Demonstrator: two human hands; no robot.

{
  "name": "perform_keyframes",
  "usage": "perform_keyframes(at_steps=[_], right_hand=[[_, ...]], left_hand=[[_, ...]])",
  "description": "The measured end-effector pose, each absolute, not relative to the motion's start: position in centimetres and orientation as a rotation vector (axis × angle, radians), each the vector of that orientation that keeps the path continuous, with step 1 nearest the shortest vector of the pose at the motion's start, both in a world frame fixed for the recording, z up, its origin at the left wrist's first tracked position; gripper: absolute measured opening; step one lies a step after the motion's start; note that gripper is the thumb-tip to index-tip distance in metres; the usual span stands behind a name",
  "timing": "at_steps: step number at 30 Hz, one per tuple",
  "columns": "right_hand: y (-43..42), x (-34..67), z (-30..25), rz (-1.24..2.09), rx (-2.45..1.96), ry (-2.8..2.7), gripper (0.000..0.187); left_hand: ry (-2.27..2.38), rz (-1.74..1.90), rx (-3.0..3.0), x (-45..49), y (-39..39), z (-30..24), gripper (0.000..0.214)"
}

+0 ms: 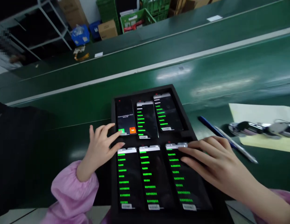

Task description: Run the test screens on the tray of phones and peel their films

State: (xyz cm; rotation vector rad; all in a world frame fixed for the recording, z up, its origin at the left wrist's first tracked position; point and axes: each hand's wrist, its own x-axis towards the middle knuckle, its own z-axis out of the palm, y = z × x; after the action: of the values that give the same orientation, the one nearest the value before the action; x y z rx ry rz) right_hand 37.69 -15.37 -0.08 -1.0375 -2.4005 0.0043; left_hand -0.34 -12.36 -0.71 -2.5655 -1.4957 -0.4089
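A black tray (114,183) holds several smartphones in two rows, all with lit screens. My left hand (100,141) has its fingers spread. Its index fingertip is at the green button on the upper left phone (125,112), which also shows an orange button. The thumb tip lies by the top of the lower left phone (130,177). My right hand (217,158) reaches over the lower right phone (184,177), with stretched fingertips at its top edge. Green text lists fill the lower middle phone (154,177), the upper middle phone (147,119) and the upper right phone (167,112).
On the green bench (93,109) to the right lie a blue pen (209,126), a clear pen (240,149) and a metallic object (252,128) on yellow paper (271,143). A white strip crosses the bench. Beyond stand green crates (137,20), cardboard boxes (108,29) and a blue bin (80,35).
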Motion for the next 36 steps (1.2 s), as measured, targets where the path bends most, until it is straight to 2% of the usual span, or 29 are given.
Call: perform_keyframes(at_steps=[5,9,14,17,19,23,29,36], right_hand=[[-17.2,37.2,-1.9,-0.213,-1.251,-2.442,0.04],[-18.8,37.2,-1.8,-0.061,-1.168,-2.385,0.035],[-18.8,38.1,-1.0,-0.063,-1.157,-2.303,0.023],[-18.3,37.7,-1.2,-0.063,-1.171,-2.333,0.024],[-18.1,37.3,-1.5,-0.061,-1.166,-2.361,0.026],[-18.0,36.7,-2.2,-0.046,-1.163,-2.397,0.03],[-17.7,37.1,-3.3,-0.122,-1.107,-2.457,0.031],[-16.7,37.2,-3.5,-0.127,-1.006,-2.462,0.025]], left_hand=[[-1.375,-0.45,-2.54,1.1,-16.4,0.1,0.034],[-1.42,-0.213,-2.444,1.8,-19.8,0.0,0.044],[-1.454,-0.447,-2.633,4.9,-19.2,-0.2,0.03],[-1.42,-0.452,-2.681,7.2,-17.9,-0.8,0.041],[-1.391,-0.492,-2.727,7.8,-18.1,-1.1,0.036],[-1.373,-0.721,-2.871,5.5,-20.7,-1.2,0.016],[-1.67,-0.61,-2.502,-0.3,-22.9,-1.5,0.026],[-1.733,-0.539,-2.496,0.3,-23.0,-2.4,0.028]])
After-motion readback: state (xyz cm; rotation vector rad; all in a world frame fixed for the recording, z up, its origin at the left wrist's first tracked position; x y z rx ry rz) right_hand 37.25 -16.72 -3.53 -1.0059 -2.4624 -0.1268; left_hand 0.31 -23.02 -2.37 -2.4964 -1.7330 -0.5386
